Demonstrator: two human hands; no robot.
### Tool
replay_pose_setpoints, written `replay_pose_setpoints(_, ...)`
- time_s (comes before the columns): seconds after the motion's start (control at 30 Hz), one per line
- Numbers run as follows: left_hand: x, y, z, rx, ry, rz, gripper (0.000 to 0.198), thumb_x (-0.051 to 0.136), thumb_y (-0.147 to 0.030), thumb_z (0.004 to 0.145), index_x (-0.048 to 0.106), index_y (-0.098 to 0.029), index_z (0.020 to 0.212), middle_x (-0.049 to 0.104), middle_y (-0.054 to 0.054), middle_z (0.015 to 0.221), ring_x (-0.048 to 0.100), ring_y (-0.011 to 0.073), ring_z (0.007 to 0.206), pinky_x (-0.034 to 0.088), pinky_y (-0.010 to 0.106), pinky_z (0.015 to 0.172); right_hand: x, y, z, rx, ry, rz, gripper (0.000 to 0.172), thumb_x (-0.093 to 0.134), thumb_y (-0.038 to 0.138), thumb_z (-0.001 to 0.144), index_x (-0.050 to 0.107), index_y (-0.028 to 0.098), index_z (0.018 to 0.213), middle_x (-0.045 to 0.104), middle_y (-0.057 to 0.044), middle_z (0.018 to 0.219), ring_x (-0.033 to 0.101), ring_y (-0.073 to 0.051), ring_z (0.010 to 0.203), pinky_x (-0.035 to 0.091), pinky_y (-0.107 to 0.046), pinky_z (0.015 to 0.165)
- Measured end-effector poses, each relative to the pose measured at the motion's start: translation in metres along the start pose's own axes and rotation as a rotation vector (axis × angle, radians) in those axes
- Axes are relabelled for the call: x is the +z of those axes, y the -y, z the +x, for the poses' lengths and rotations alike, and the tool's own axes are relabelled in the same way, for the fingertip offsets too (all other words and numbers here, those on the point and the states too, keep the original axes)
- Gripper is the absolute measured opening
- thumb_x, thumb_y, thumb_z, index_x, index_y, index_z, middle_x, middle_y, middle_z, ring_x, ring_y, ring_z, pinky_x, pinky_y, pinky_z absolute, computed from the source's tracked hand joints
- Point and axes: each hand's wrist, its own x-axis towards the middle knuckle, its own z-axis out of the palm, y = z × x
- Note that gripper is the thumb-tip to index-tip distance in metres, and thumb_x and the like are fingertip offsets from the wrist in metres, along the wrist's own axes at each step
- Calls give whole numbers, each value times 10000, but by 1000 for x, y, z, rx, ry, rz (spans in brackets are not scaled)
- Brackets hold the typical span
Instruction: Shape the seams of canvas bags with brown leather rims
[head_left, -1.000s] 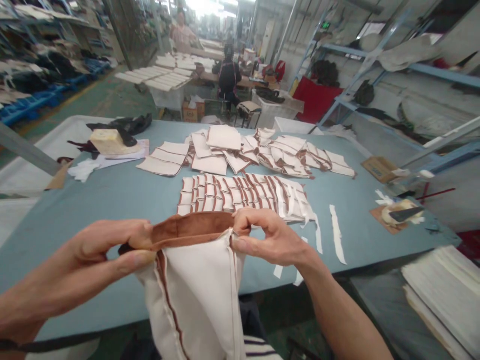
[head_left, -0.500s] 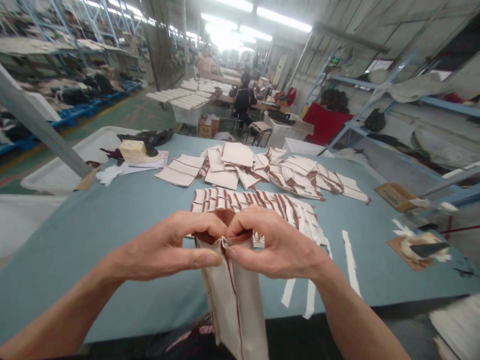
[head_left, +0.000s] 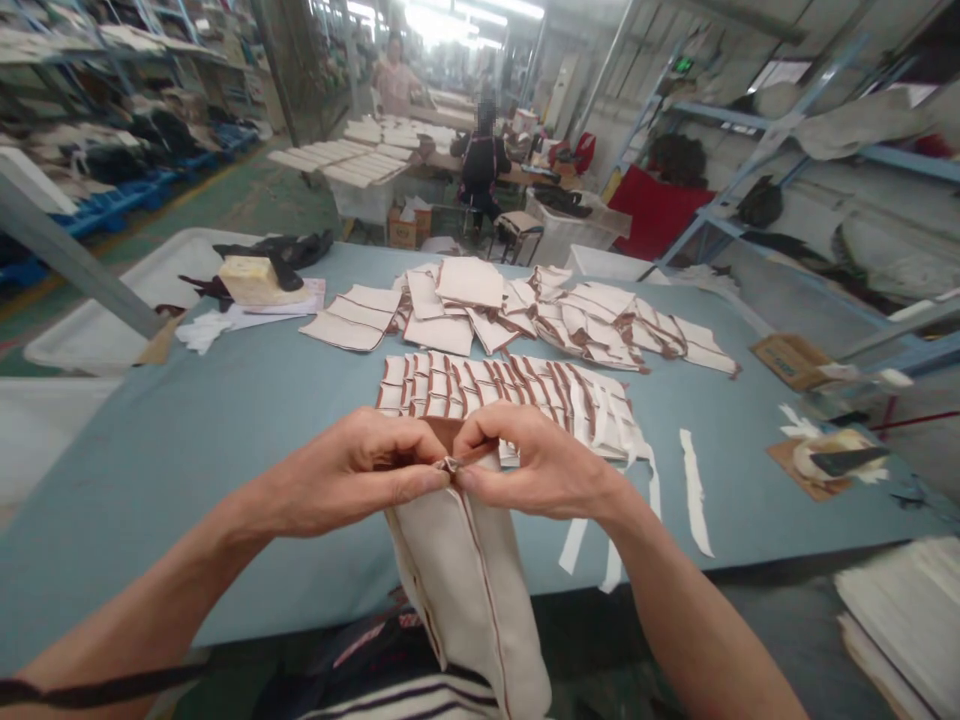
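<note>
Both hands pinch the top edge of a cream fabric piece with a brown seam running down it and a brown inner side. My left hand grips the edge just left of the seam, thumb in front and fingers behind. My right hand pinches it just right of the seam, its fingertips nearly touching the left ones. The piece hangs down over the table's near edge towards my lap. Beyond my hands lies a row of overlapping cream pieces with brown edges on the blue-covered table.
A loose heap of cream panels lies further back. White strips are at the right, near a roll on cardboard and a brown box. A yellowish block sits at back left. Two people are in the background.
The pinched edge beside the seam is now folded together between closer fingertips. The hanging piece looks rounder, and the view has tipped down slightly, showing striped cloth at the bottom.
</note>
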Motion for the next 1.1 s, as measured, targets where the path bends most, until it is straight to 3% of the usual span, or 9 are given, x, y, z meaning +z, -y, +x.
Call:
replay_pose_setpoints(0.17,7,-2,3,102,-112,280,225,557,-204,981,678,-179,794,675,1,778,604,156,761,464,248,702,6,-7,-2,-7,-33,-52,76,692,134,869,674,188,819,672,35,768,584,-121,706,413,-247,702)
replay_pose_setpoints(0.3,17,-5,9,231,-158,470,199,511,-122,913,613,-190,756,653,2,748,596,179,777,443,298,755,9,-11,-4,-29,-36,-175,140,693,120,831,600,198,761,592,49,726,525,-122,691,362,-260,688)
replay_pose_setpoints(0.47,29,3,8,131,-86,341,191,494,-154,915,586,-194,752,590,-37,668,518,127,608,359,264,588,9,-11,-13,-15,-28,-188,127,685,163,826,580,210,774,604,48,728,509,-126,680,356,-263,685)
replay_pose_setpoints(0.57,32,3,4,95,-36,238,232,481,-164,987,623,-189,805,626,-39,702,538,115,621,373,245,586,12,-11,-20,-21,-50,-147,97,648,198,855,583,215,785,625,37,734,519,-131,669,374,-262,678)
replay_pose_setpoints(0.8,40,-6,0,133,-176,309,250,516,-118,944,579,-179,710,487,-71,617,416,84,551,294,227,530,33,-8,-29,-12,-230,-311,42,595,193,834,590,230,815,628,-3,738,534,-186,719,386,-324,726)
replay_pose_setpoints(0.87,41,-7,1,98,-181,223,255,517,-138,938,559,-184,691,455,-78,604,411,78,539,299,208,516,35,-9,-26,39,-221,-198,38,600,204,819,582,232,801,618,2,743,538,-184,730,397,-320,729)
replay_pose_setpoints(1.0,39,-3,3,13,-126,25,239,520,-207,926,590,-183,698,500,-67,623,456,83,555,340,189,516,35,-19,-18,173,-12,322,174,626,297,796,490,238,705,493,49,690,464,-139,654,371,-263,613)
replay_pose_setpoints(1.1,38,4,1,-47,-95,-75,221,550,-271,909,594,-183,712,533,-56,634,467,92,554,355,190,506,38,-27,-17,206,33,445,262,676,369,815,485,234,695,454,62,686,417,-120,630,344,-247,579)
